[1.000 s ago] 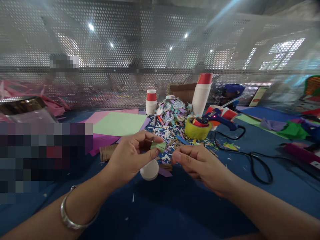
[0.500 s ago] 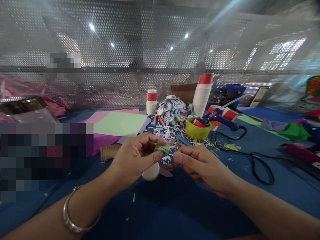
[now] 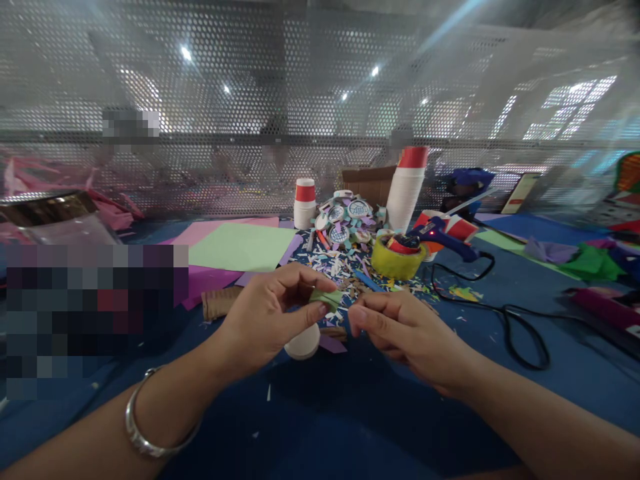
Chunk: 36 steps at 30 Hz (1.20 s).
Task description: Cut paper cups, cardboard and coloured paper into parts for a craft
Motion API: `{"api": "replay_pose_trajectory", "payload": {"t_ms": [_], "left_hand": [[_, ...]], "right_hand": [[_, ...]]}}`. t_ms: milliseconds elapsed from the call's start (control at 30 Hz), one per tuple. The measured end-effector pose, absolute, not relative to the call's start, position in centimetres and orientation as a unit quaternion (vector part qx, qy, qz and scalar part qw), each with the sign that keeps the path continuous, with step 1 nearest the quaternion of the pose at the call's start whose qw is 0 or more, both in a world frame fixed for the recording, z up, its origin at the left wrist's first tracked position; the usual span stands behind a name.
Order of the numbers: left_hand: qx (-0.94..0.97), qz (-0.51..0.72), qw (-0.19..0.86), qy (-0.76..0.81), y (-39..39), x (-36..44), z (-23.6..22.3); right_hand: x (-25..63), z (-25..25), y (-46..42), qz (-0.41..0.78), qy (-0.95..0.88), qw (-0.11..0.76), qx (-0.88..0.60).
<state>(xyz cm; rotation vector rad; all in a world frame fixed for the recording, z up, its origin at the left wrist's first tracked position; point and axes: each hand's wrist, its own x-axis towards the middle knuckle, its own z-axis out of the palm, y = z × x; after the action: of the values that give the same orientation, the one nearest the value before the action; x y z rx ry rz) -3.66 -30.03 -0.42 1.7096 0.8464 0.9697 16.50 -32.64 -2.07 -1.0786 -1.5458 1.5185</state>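
Observation:
Between thumb and fingers, my left hand [image 3: 275,313] pinches a small folded piece of green paper [image 3: 329,297]. Just to its right, my right hand [image 3: 405,330] is closed with thumb and index finger pressed together. Whatever may be between those fingertips is too small to make out. A gap separates the right fingertips from the green paper. Below the left fingers, a round white disc, perhaps a cup's base [image 3: 303,343], rests on the blue table. A pointed purple paper strip [image 3: 333,344] lies beside it, partly hidden.
Paper scraps [image 3: 330,263] litter the middle, before a pile of decorated discs [image 3: 345,217]. Paper cups stand in a tall stack [image 3: 406,193] and a short stack [image 3: 305,207]. A blue glue gun [image 3: 445,237] sits by yellow tape [image 3: 395,261]; its black cord [image 3: 510,333] loops right. Green sheet [image 3: 240,247] lies left.
My right fingertips have drawn slightly away from the green paper, and the thin white bit seen at them before no longer shows. My left hand keeps its hold.

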Motion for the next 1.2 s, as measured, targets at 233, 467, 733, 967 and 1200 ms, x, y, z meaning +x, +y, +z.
{"api": "replay_pose_trajectory", "payload": {"t_ms": [233,467,733,967,1200], "left_hand": [[0.708,0.402,0.465,0.348,-30.09,-3.58,-0.32],[0.708,0.396,0.475,0.341,-29.98,-3.7,-0.51],[0.692,0.392,0.499,0.343,-30.06,-3.73,-0.51],[0.685,0.387,0.502,0.359,-29.88,-3.75,-0.59],[0.658,0.386,0.543,0.35,-29.94,-3.29,-0.95]], "right_hand": [[16.74,-2.09,-32.73,0.569,-0.614,0.353,-0.419],[16.63,-2.08,-32.88,0.565,-0.617,0.351,-0.421],[16.42,-1.98,-32.99,0.55,-0.625,0.351,-0.429],[16.23,-2.23,-32.87,0.551,-0.618,0.351,-0.436],[16.42,-2.43,-32.74,0.541,-0.634,0.341,-0.435]]}}
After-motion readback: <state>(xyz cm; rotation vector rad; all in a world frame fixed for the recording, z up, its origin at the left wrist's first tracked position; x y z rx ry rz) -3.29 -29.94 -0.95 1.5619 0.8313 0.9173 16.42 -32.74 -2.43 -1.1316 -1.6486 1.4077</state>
